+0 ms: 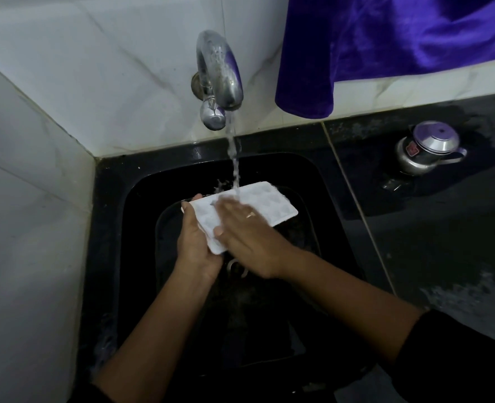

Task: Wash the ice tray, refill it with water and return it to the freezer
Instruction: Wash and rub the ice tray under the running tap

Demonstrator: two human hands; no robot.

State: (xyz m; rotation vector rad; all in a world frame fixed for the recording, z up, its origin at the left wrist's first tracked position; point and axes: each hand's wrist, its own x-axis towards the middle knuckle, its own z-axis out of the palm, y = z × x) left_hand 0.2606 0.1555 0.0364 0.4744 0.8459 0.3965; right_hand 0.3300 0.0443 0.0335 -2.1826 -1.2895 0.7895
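A white ice tray [272,203] is held over the black sink [109,199], its cells facing up. Water runs from the chrome tap [220,71] onto the tray's middle. My left hand [195,245] grips the tray's near left end from below, fingertips curled over its edge. Flat on top of the tray lies my right hand [246,237], fingers spread and blurred; a ring is on one finger. That hand covers the tray's centre.
A purple cloth [385,45] hangs over the wall ledge at the upper right. A small steel lidded pot [426,149] stands on the wet dark counter [444,228] to the right. White tiled walls close in the left and back.
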